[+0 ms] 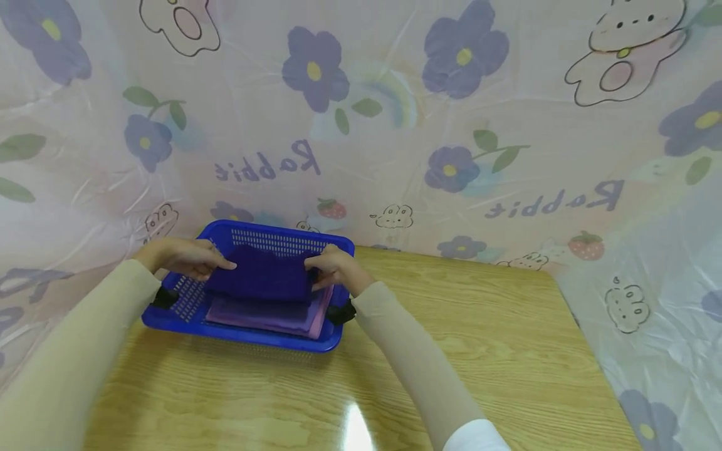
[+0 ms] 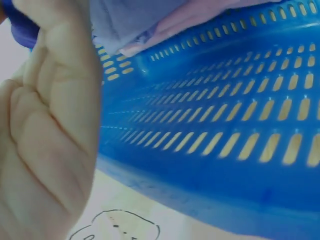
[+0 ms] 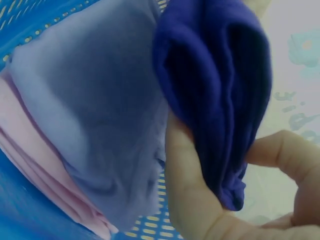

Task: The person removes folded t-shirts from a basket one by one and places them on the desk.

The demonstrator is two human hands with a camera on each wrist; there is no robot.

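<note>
A dark blue folded cloth (image 1: 262, 274) is held by its two sides over the blue plastic basket (image 1: 242, 338). At its left edge my left hand (image 1: 188, 258) pinches it, thumb on top. My right hand (image 1: 336, 268) grips the right edge; in the right wrist view the thumb and fingers squeeze the cloth's layered folds (image 3: 215, 100). Under it in the basket lies a folded lavender cloth (image 3: 95, 100), with a folded pink cloth (image 3: 50, 170) beneath that. In the left wrist view the palm (image 2: 50, 130) fills the left side, and most of the dark cloth is hidden.
The basket has slotted walls and black pieces (image 1: 341, 312) at both ends. It stands on a wood-grain table (image 1: 451, 338), near the back edge. A printed curtain (image 1: 372, 144) with flowers and rabbits hangs behind and along the sides.
</note>
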